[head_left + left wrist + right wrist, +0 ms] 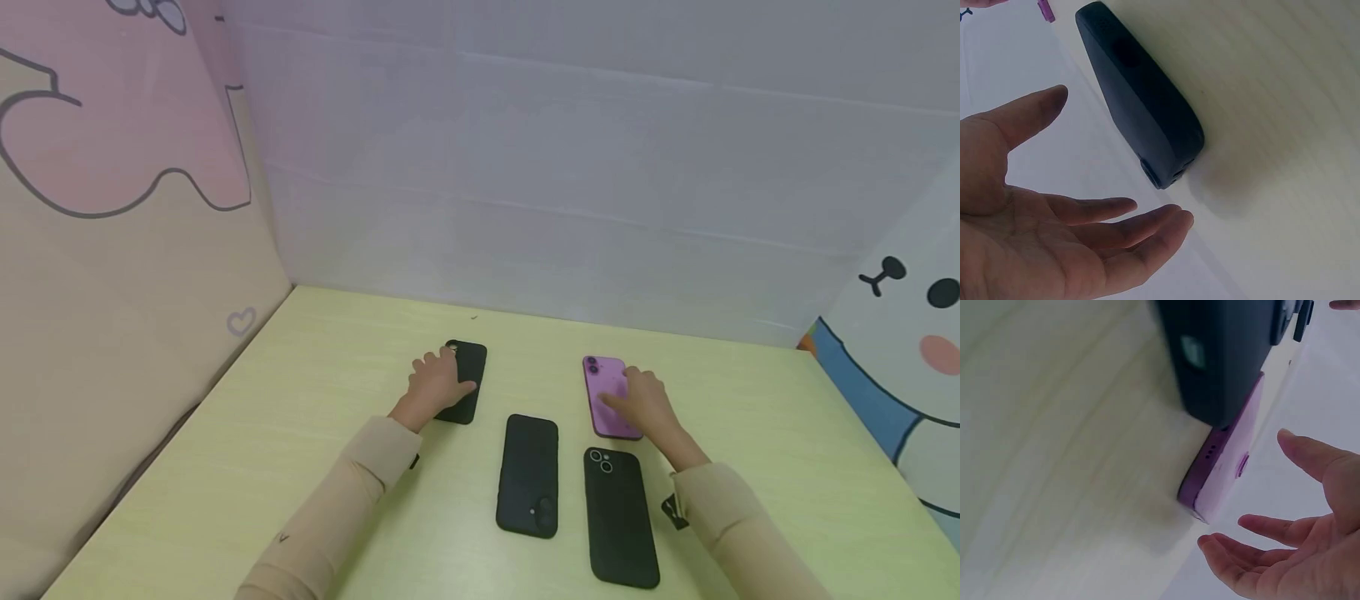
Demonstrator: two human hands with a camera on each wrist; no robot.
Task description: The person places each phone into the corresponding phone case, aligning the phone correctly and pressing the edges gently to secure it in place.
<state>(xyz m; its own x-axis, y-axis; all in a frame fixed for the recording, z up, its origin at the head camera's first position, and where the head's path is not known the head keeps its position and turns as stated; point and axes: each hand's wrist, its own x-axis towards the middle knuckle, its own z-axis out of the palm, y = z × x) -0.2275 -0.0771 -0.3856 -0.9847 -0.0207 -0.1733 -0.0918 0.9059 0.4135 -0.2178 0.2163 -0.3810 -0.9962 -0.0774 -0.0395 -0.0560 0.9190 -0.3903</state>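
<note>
Four phones laid out flat on a pale green table [225,467]: three in black cases, one purple. Left hand [438,382] spread with fingers straight over the far black phone [465,383], hovering just above it in the left wrist view, palm open and nothing gripped. Right hand [643,402] likewise flat and relaxed over the purple phone [603,392], fingers extended, holding nothing; contact with the phone not clear from the wrist view. Taking the purple phone as landmark: far black phone well to its left, at about the same depth; middle black phone [528,475] nearer the person and to its left, camera end turned toward the person; right black phone [619,517] directly on the near side of it, short edges close, almost touching, camera end pointing away. Two near phones side by side with a narrow strip of table between them. Broad bare table left of the far black phone, right of the purple phone, and beyond both up to the back wall [600,183]. Space closed in on three sides: grey back wall, pink-and-beige cartoon panel [112,208] on the left, white cartoon panel [907,350] on the right. Two beige sleeves [360,483] reaching in from the near edge.
</note>
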